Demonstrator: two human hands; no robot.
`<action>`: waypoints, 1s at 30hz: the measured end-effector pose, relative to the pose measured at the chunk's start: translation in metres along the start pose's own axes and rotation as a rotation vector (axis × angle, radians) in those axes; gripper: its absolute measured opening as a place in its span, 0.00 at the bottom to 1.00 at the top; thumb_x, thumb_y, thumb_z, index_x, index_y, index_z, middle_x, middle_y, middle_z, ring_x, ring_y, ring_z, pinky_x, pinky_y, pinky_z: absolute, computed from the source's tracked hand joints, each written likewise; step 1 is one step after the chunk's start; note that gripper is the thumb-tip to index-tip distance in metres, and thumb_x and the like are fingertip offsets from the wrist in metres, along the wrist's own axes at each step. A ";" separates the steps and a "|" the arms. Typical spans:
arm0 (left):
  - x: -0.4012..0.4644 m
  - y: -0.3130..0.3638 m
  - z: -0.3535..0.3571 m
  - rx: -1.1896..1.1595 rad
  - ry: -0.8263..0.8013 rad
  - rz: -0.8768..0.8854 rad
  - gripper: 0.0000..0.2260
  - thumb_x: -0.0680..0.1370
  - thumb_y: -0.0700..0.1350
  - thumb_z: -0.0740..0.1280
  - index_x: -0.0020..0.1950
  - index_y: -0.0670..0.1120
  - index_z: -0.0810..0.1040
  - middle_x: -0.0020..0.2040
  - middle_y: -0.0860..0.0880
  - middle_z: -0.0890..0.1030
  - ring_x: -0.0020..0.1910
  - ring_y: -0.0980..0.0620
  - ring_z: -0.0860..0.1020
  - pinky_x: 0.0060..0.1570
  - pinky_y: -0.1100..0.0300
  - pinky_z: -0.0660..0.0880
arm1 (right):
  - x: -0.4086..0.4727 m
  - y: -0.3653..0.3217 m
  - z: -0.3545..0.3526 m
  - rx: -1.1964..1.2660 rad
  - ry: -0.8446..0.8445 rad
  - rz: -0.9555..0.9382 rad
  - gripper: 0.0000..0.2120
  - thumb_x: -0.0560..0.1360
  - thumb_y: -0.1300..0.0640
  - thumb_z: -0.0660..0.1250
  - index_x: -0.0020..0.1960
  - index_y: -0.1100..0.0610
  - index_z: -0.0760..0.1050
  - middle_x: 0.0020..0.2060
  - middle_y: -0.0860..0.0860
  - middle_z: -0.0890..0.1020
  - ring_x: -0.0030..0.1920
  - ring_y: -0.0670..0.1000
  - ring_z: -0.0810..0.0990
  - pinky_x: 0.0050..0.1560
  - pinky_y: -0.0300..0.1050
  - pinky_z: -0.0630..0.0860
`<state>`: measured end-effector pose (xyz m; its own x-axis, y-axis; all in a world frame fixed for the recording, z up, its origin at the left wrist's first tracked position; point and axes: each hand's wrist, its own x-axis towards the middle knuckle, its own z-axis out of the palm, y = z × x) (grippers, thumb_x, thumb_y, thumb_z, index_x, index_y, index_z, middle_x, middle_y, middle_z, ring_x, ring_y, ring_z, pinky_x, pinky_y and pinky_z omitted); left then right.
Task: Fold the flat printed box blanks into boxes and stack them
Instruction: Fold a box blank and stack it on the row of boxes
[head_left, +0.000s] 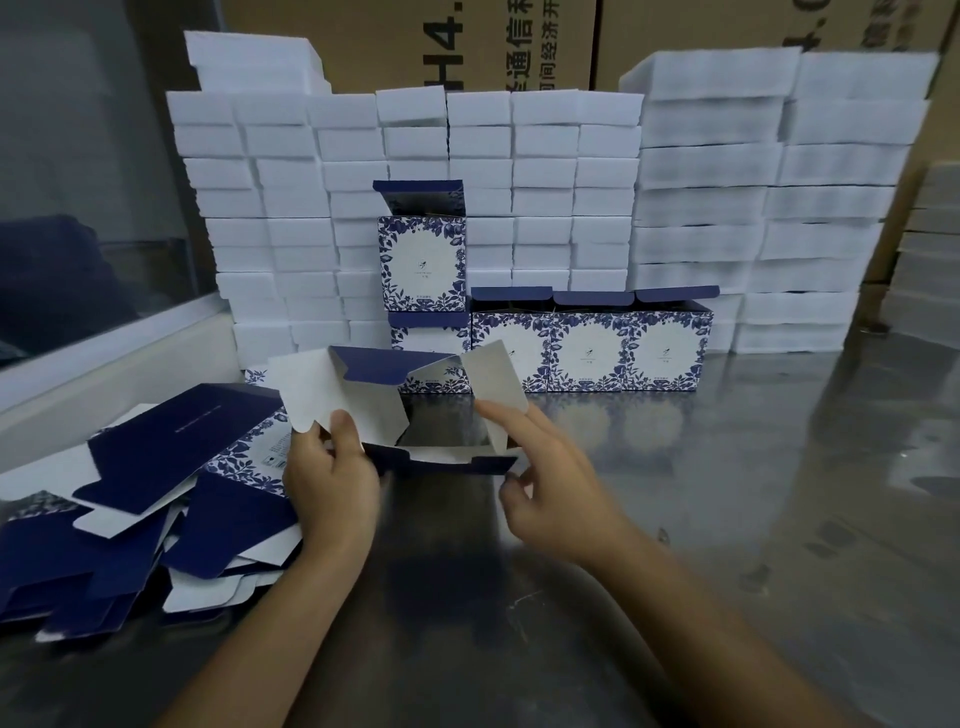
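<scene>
Blue-and-white, the half-folded box (415, 415) sat at frame centre on the tabletop (727, 519). Left hand (332, 483) pinched its left flap; right hand (550, 483) hovered beside, fingers loosely spread, holding nothing.

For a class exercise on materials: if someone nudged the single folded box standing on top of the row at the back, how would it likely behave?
The top box is probably light: it is thin printed card with its lid flap standing open. It would likely slide or tip easily, since it rests alone on one lower box. Its walls may dent if squeezed.
</scene>
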<state>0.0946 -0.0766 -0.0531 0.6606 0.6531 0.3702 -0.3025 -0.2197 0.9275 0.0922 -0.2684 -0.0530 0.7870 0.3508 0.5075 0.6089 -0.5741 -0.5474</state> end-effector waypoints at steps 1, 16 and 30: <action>0.000 0.000 0.001 0.013 -0.002 0.012 0.10 0.83 0.47 0.58 0.50 0.44 0.76 0.41 0.52 0.79 0.47 0.44 0.79 0.55 0.43 0.76 | -0.001 0.000 0.001 0.023 0.029 0.000 0.31 0.73 0.54 0.66 0.74 0.43 0.66 0.63 0.41 0.74 0.59 0.48 0.75 0.56 0.54 0.79; -0.020 -0.005 0.005 0.310 -0.265 0.454 0.16 0.83 0.52 0.58 0.35 0.53 0.65 0.27 0.53 0.70 0.28 0.56 0.72 0.29 0.58 0.63 | 0.003 0.009 -0.002 0.173 0.580 0.180 0.14 0.70 0.48 0.78 0.52 0.41 0.77 0.43 0.30 0.78 0.43 0.42 0.79 0.46 0.52 0.81; -0.029 0.000 0.013 0.243 -0.332 0.403 0.21 0.79 0.52 0.58 0.30 0.43 0.73 0.25 0.48 0.78 0.28 0.48 0.80 0.36 0.52 0.76 | 0.004 0.012 0.005 0.154 0.610 0.363 0.16 0.73 0.46 0.74 0.30 0.48 0.74 0.40 0.48 0.75 0.38 0.44 0.73 0.41 0.44 0.68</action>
<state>0.0841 -0.1054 -0.0628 0.7183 0.2295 0.6568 -0.4340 -0.5899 0.6809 0.1031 -0.2704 -0.0606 0.7739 -0.3432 0.5323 0.3620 -0.4499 -0.8164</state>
